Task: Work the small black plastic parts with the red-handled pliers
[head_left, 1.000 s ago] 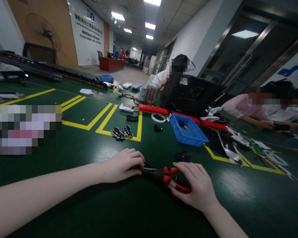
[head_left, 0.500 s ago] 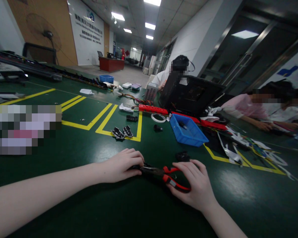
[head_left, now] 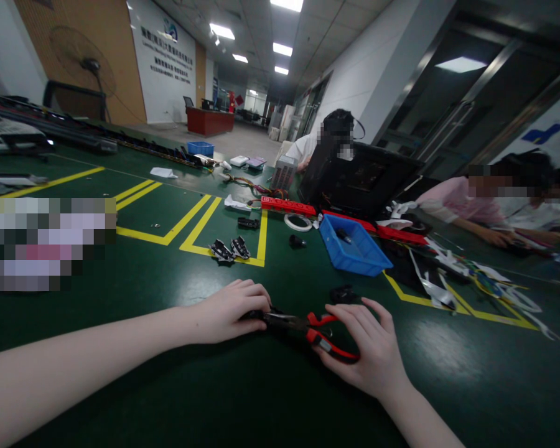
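Right hand, as I watch through the head view, clamped around red pliers, handles spread, left hand pinching a mostly hidden dark part at their nose, both hands low over the green table, blue tray beyond.

Two hands, one pliers, two blue trays.

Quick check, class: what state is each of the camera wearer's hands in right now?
Left hand: closed, pinching a small dark piece, mostly hidden by the fingers.
Right hand: holding the red-handled pliers, handles spread apart.
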A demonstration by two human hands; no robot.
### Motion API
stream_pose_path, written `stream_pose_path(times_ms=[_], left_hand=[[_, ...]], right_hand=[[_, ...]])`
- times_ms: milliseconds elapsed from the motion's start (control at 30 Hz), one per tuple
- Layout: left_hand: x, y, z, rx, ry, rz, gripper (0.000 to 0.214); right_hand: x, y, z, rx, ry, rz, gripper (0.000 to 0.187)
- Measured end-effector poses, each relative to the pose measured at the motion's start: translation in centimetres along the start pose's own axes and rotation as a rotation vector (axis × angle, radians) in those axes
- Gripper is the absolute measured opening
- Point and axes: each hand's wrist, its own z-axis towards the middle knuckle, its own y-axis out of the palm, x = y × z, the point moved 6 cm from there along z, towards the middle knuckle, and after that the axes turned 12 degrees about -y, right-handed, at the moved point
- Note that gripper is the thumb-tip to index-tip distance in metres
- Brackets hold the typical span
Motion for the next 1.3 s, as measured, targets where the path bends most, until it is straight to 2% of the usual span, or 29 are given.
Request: stream_pose_path(times_ms=[400,833,1300], left_hand=[[-0.12,-0.28,-0.03,-0.006,-0.052,-0.054,0.011],[-0.03,-0.40,-0.12,0.033,-0.037,-0.053,0.010],[-0.25,-0.35,-0.07,-0.019,-0.045,-0.106,0.010]], right_hand=[[-0.17,-0.13,0.16,0.013,-0.014,0.019,0.046],[-0.24,0.17,0.09,-0.026,-0.029,0.053,0.045],[-0.27,0.16,0.26,-0.028,-0.033,0.073,0.038]])
